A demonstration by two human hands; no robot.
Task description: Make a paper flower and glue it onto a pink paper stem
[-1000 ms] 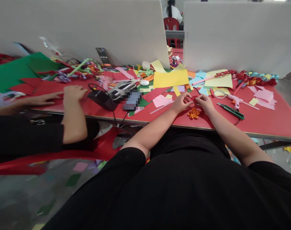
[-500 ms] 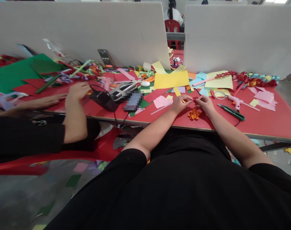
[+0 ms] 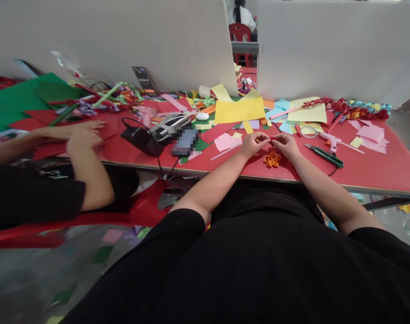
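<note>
My left hand [image 3: 254, 144] and my right hand [image 3: 285, 145] rest close together on the red table [image 3: 370, 173], fingertips pinched on a small red paper piece [image 3: 271, 139] held between them. Just in front of both hands lies an orange folded paper flower [image 3: 271, 159]. A pink paper piece [image 3: 227, 141] and a thin white strip [image 3: 221, 154] lie left of my left hand.
A green utility knife [image 3: 324, 155], a glue gun [image 3: 329, 141] and a tape ring [image 3: 306, 131] lie to the right. Yellow sheets [image 3: 239, 110], a black box [image 3: 140, 139] with cable and paper chains [image 3: 346, 108] crowd the table. A co-worker's hands [image 3: 80, 134] press red paper at left.
The co-worker's nearer hand slid left along the red paper. My two hands stayed pinched together on the small red piece, shifting only slightly.
</note>
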